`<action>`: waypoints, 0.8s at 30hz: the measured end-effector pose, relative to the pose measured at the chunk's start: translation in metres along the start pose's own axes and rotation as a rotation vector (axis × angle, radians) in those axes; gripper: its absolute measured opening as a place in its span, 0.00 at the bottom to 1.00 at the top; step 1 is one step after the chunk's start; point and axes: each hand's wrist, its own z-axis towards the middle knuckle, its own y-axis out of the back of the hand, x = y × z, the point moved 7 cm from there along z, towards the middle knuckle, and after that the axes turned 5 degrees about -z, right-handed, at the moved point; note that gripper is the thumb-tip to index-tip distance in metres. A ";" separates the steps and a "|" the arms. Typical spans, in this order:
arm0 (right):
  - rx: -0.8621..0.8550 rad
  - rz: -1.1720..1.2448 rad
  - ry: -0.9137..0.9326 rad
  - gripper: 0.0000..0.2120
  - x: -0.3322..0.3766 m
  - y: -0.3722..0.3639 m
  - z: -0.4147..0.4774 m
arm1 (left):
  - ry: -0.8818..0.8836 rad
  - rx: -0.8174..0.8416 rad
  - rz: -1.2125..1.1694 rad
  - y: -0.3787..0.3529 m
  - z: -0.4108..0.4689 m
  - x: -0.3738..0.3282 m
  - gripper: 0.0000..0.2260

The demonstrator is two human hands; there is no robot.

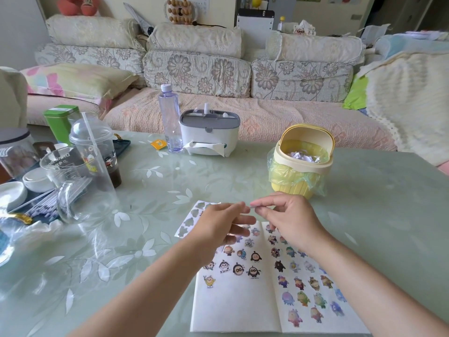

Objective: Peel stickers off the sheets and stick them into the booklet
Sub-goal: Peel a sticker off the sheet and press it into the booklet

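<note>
The right hand pinches what looks like a small, thin sticker between thumb and forefinger. The left hand meets it with loosely spread fingertips, but I cannot tell if they grip it. Peeling looks done, so next comes pressing it flat on a bare patch of the matte paper booklet open below the fingers, beside the picked-over sheet.

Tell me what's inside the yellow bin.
The yellow bin holds a green plastic liner and crumpled white paper scraps; whatever lies beneath the scraps is covered.
</note>
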 end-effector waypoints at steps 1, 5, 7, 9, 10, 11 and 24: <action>-0.006 -0.007 0.036 0.11 0.000 0.000 0.000 | 0.020 0.034 -0.049 -0.002 0.000 0.002 0.09; -0.020 0.000 0.054 0.16 -0.002 0.000 -0.002 | -0.016 0.025 -0.101 -0.001 0.003 0.004 0.05; -0.018 0.034 -0.020 0.15 -0.007 0.002 -0.003 | -0.063 -0.035 -0.058 0.001 0.002 0.001 0.05; -0.001 0.064 -0.094 0.09 -0.011 0.002 -0.004 | -0.125 -0.082 -0.008 0.003 0.001 -0.004 0.05; 0.012 0.088 -0.120 0.07 -0.012 0.001 -0.005 | -0.159 -0.099 0.017 0.004 0.000 -0.006 0.05; 0.024 0.117 -0.140 0.06 -0.012 0.001 -0.005 | -0.190 -0.115 0.041 0.004 -0.001 -0.009 0.05; 0.006 0.024 -0.132 0.05 -0.004 0.006 -0.008 | -0.408 -0.139 0.344 -0.002 -0.011 -0.023 0.07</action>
